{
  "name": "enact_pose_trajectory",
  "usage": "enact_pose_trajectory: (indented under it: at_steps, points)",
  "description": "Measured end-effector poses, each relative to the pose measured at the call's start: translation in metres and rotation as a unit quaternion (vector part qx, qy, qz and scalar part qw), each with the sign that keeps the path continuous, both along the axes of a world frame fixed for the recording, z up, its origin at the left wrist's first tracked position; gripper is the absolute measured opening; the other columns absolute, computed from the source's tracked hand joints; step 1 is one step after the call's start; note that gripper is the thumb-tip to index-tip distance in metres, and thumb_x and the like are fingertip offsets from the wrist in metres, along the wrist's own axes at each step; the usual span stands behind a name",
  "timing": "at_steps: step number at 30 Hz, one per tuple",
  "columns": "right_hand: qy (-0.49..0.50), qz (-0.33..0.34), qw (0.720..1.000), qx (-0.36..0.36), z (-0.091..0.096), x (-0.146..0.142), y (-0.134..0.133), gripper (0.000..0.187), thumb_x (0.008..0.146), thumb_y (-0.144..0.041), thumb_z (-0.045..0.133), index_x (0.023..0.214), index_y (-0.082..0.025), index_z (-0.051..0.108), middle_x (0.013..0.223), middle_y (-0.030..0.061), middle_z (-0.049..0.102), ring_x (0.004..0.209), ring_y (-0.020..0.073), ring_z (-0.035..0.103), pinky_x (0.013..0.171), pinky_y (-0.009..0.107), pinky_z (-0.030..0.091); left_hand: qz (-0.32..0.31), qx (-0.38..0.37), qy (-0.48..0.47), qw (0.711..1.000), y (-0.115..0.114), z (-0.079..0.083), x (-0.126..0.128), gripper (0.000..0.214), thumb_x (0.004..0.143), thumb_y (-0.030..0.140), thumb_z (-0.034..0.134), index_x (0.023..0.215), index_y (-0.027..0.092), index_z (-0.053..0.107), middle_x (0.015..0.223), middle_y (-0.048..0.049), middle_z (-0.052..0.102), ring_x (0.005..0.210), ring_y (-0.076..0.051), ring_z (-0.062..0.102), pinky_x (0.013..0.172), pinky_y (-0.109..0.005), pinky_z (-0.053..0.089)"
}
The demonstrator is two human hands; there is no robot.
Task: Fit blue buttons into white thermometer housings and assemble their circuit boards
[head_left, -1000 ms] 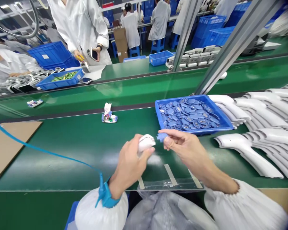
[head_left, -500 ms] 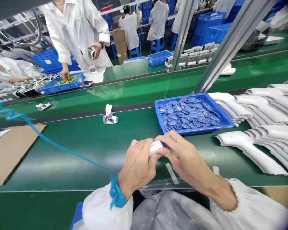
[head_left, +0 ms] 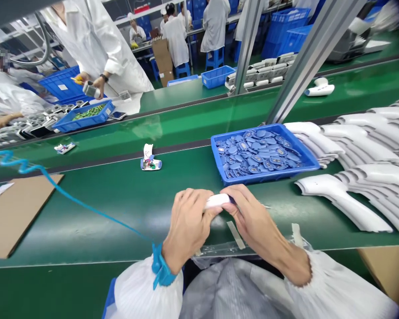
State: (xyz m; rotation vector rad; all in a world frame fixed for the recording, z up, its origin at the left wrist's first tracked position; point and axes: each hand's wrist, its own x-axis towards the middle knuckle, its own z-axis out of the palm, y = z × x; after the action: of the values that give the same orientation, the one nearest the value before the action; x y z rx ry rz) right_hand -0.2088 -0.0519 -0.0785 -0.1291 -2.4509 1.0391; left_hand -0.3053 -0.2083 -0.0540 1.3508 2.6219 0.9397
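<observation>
Both my hands meet over the near edge of the green belt (head_left: 119, 199). My left hand (head_left: 189, 221) is wrapped round a white plastic shell (head_left: 217, 200), of which only the top end shows. My right hand (head_left: 252, 219) pinches the same shell from the right, with a sliver of a small blue part (head_left: 232, 200) showing under its fingers. A blue wrist strap (head_left: 159, 270) with a coiled cord sits on my left wrist. Just beyond my hands stands a blue tray (head_left: 219, 166) filled with several blue parts.
Rows of white shells (head_left: 349, 201) lie at the right. A small white assembly with wires (head_left: 150, 163) lies on the belt, a cardboard sheet (head_left: 13, 212) at the left. Strips of tape (head_left: 235, 235) stick to the near edge. People in white coats work across the far belt.
A second ago my right hand held the blue part apart from the shell. The hands have come together and the blue part is now pressed against the shell.
</observation>
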Motion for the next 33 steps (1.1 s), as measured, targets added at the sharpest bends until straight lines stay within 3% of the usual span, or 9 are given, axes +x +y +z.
enact_pose_trajectory:
  at_steps: [6,10,14,17,20,22,25,29,33]
  points:
    - [0.000,-0.028,0.998,0.048,-0.002,0.015,-0.013,0.016,0.105,-0.028,0.044,0.113,-0.020,0.056,0.102,0.0073,0.061,0.086,0.0161,0.063,0.071,0.027,0.053,0.275,0.120,0.021,0.954,0.009,-0.039,-0.005,0.049,0.104,0.038,0.044,0.058,0.020,0.044,0.057,0.0000,0.048,0.055,-0.015,0.043,0.060,-0.032,0.031]
    - [-0.033,-0.032,0.999,0.021,-0.007,0.019,-0.024,0.020,0.104,-0.032,0.044,0.115,-0.020,0.056,0.101,0.0075,0.061,0.080,0.0159,0.063,0.064,0.027,0.052,0.230,0.099,0.102,0.963,0.016,-0.042,-0.013,0.051,0.102,0.033,0.044,0.053,0.020,0.038,0.052,-0.0003,0.044,0.051,-0.014,0.039,0.057,-0.033,0.026]
    - [-0.131,0.007,0.988,-0.087,-0.004,0.009,-0.021,0.030,0.103,-0.044,0.044,0.108,-0.022,0.064,0.094,0.0051,0.066,0.074,0.0169,0.062,0.064,0.030,0.050,0.159,0.048,-0.023,0.986,0.006,-0.027,-0.016,0.049,0.099,0.043,0.052,0.057,0.019,0.054,0.058,-0.0010,0.056,0.058,-0.014,0.050,0.061,-0.031,0.035]
    - [-0.251,-0.073,0.926,-0.274,-0.003,-0.003,-0.015,0.044,0.097,-0.058,0.046,0.082,-0.021,0.064,0.067,0.0024,0.063,0.056,0.0158,0.054,0.051,0.029,0.042,0.143,0.161,-0.108,0.971,-0.006,-0.023,-0.014,0.035,0.100,0.043,0.049,0.086,0.019,0.070,0.097,-0.0061,0.071,0.092,-0.019,0.064,0.084,-0.032,0.047]
    - [-0.381,-0.015,0.813,-0.440,-0.006,-0.009,-0.015,0.052,0.094,-0.067,0.044,0.075,-0.021,0.058,0.054,-0.0004,0.057,0.037,0.0106,0.037,0.037,0.026,0.022,0.226,0.286,-0.181,0.914,-0.008,-0.032,-0.011,0.053,0.103,0.050,0.041,0.065,0.019,0.059,0.075,-0.0061,0.066,0.074,-0.019,0.064,0.073,-0.032,0.051]
    - [-0.373,0.053,0.844,-0.383,-0.009,-0.009,-0.023,0.045,0.096,-0.061,0.047,0.082,-0.021,0.061,0.063,0.0018,0.064,0.040,0.0115,0.045,0.040,0.026,0.027,0.321,0.288,-0.186,0.883,-0.003,-0.040,-0.012,0.059,0.102,0.056,0.042,0.055,0.020,0.051,0.055,-0.0020,0.054,0.055,-0.016,0.054,0.060,-0.029,0.045]
    - [-0.296,0.091,0.946,-0.096,-0.011,-0.008,-0.040,0.030,0.102,-0.043,0.046,0.097,-0.019,0.064,0.076,0.0065,0.071,0.060,0.0189,0.064,0.054,0.030,0.037,0.369,0.215,-0.106,0.898,0.008,-0.049,-0.021,0.056,0.099,0.054,0.049,0.055,0.020,0.051,0.054,-0.0001,0.052,0.054,-0.014,0.049,0.058,-0.027,0.040]
    - [-0.292,0.084,0.942,0.145,-0.015,-0.009,-0.059,0.040,0.107,-0.038,0.031,0.106,-0.015,0.064,0.074,0.0114,0.073,0.062,0.0284,0.070,0.053,0.034,0.032,0.348,0.151,-0.050,0.924,0.016,-0.050,-0.031,0.054,0.100,0.043,0.045,0.051,0.020,0.044,0.050,0.0007,0.045,0.053,-0.013,0.043,0.058,-0.027,0.035]
    - [-0.283,0.072,0.944,0.155,-0.015,-0.010,-0.055,0.041,0.107,-0.040,0.031,0.101,-0.018,0.066,0.069,0.0076,0.072,0.058,0.0287,0.069,0.051,0.037,0.035,0.252,0.106,-0.003,0.962,0.001,-0.044,-0.035,0.050,0.100,0.041,0.045,0.054,0.019,0.045,0.055,0.0002,0.047,0.056,-0.013,0.043,0.062,-0.028,0.033]
